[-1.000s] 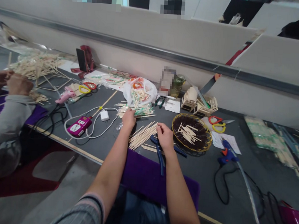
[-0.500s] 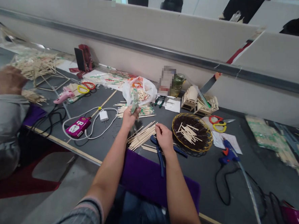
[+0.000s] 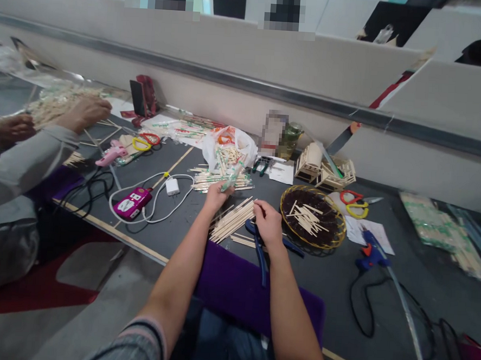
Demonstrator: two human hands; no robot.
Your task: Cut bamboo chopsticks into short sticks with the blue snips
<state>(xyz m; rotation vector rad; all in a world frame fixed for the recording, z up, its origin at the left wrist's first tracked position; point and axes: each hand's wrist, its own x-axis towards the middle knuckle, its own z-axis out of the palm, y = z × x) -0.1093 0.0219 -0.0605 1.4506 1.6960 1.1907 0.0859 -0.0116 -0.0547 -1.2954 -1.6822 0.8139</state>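
Observation:
My left hand [image 3: 218, 196] is closed around a crumpled clear plastic wrapper [image 3: 236, 175] with green print, which sticks up above the fingers. Below and to its right, a bundle of thin wooden sticks [image 3: 233, 221] lies slanted on the table. My right hand [image 3: 267, 221] is curled at the upper right end of those sticks, its thumb and fingertips pressed together. Whether it pinches a stick I cannot make out. Blue-handled pliers [image 3: 261, 260] lie partly beneath this hand. Behind my left hand are more wrapped sticks [image 3: 202, 180] and a white plastic bag [image 3: 248, 145] of sticks.
A yellow-rimmed basket [image 3: 341, 241] with short sticks stands right of my hands. Farther right are scissors [image 3: 357, 204] and a blue glue gun [image 3: 369, 253] with its cord. A purple box [image 3: 132, 203] and white cable lie left. A co-worker's hand [image 3: 87, 113] reaches over sticks.
The wrapper in my left hand has come lower and leans to the right. My right hand stays by the sticks. The co-worker's arm has stretched rightward, and the view has shifted slightly.

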